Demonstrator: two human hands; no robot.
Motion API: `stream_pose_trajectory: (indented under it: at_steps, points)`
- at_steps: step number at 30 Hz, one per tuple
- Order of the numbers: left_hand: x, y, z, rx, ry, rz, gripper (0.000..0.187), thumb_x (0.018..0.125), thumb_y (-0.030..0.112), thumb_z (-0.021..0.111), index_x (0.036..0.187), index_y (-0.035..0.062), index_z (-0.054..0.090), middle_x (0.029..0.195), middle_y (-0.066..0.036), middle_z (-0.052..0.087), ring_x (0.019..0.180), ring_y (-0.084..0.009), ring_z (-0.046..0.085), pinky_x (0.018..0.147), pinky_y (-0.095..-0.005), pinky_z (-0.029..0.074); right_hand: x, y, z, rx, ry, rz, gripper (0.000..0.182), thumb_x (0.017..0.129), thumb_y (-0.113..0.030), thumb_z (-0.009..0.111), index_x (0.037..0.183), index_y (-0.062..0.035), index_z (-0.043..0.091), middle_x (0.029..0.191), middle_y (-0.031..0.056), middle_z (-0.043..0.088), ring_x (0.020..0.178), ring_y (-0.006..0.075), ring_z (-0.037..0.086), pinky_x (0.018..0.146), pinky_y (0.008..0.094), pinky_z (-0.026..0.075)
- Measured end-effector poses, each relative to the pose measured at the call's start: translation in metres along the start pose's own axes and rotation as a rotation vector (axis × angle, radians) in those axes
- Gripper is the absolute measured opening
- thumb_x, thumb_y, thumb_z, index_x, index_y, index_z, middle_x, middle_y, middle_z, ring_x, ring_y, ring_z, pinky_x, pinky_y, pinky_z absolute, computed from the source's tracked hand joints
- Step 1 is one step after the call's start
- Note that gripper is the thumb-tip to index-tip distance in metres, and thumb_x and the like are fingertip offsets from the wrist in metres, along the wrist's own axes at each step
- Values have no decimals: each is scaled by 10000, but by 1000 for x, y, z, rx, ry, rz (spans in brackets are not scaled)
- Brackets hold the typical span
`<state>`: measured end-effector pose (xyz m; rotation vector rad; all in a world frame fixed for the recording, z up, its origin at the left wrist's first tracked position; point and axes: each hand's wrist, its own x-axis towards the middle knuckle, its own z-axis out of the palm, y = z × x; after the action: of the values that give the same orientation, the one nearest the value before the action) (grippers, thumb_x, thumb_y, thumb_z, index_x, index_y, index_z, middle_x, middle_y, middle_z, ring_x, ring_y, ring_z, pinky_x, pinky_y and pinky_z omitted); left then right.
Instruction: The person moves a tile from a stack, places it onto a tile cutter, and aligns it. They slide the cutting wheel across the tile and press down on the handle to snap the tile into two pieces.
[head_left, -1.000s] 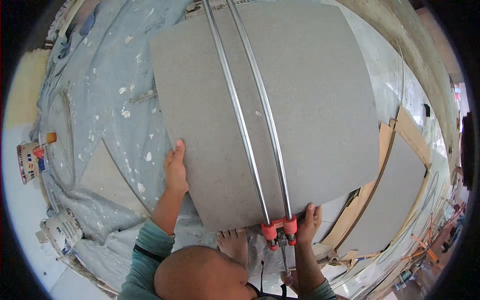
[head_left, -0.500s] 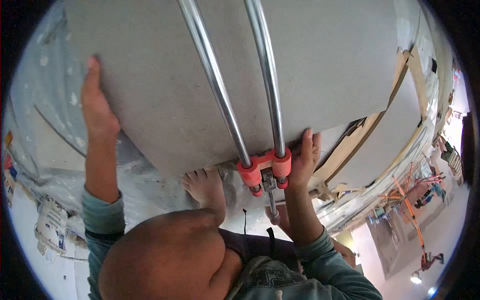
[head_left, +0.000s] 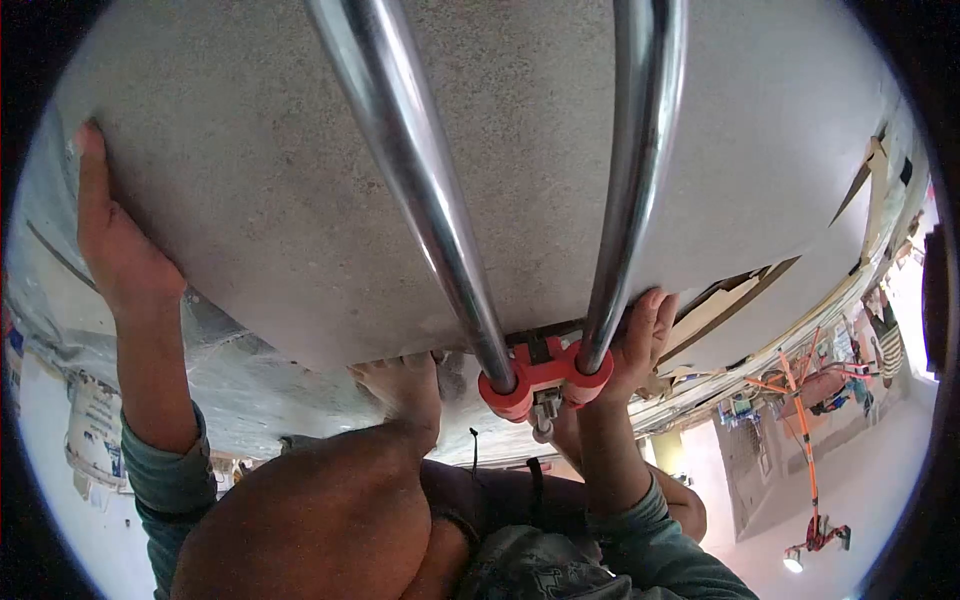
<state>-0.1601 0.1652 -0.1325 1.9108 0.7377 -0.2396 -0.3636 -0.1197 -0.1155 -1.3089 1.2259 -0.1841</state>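
A large grey tile [head_left: 270,200] fills most of the view, its near edge above my bare foot [head_left: 400,385]. My left hand [head_left: 125,240] grips the tile's left edge, thumb on top and the other fingers hidden beneath. Over the tile run the two chrome rails [head_left: 420,165] of a tile cutter, joined at the near end by a red bracket [head_left: 545,378] with a metal screw fitting [head_left: 543,415]. Just right of that bracket, my right hand [head_left: 632,350] is closed on the tile's near edge, fingertips showing on top and the rest partly hidden.
Torn cardboard [head_left: 725,305] lies at the right beside another pale panel [head_left: 800,290]. Plastic sheeting [head_left: 215,335] covers the floor at the left, with a white bucket [head_left: 95,430] beyond. An orange stand with a lamp [head_left: 800,440] is at the far right.
The tile and rails now look larger and closer to the camera. My left hand has shifted left and slightly down with the tile edge; my right hand stays beside the red bracket.
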Motion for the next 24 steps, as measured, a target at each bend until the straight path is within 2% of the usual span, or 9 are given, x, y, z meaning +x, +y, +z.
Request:
stream_pose_trajectory:
  at_steps: [7,16,24]
  points:
    - [-3,3,1,51,-20,16,662,914,518,405,1349,22,358,1272,-151,463,1160,-291,460,990,-416,317,-3,-7,9,3,61,32,220,969,-280,431,953,-62,452,721,7,507,580,21,484,489,173,372]
    - [4,-3,-6,-28,18,-27,655,907,507,434,1338,16,382,1244,-151,496,1134,-278,491,986,-392,337,-1,1,-2,-13,6,8,203,959,-278,457,908,-82,446,651,-24,498,537,28,475,483,159,366]
    - [5,0,-4,-75,22,-36,622,895,483,485,1308,21,433,1232,-137,522,1120,-277,510,983,-390,343,0,1,0,8,-4,-14,202,960,-276,456,935,-75,449,718,-1,524,589,35,505,508,169,393]
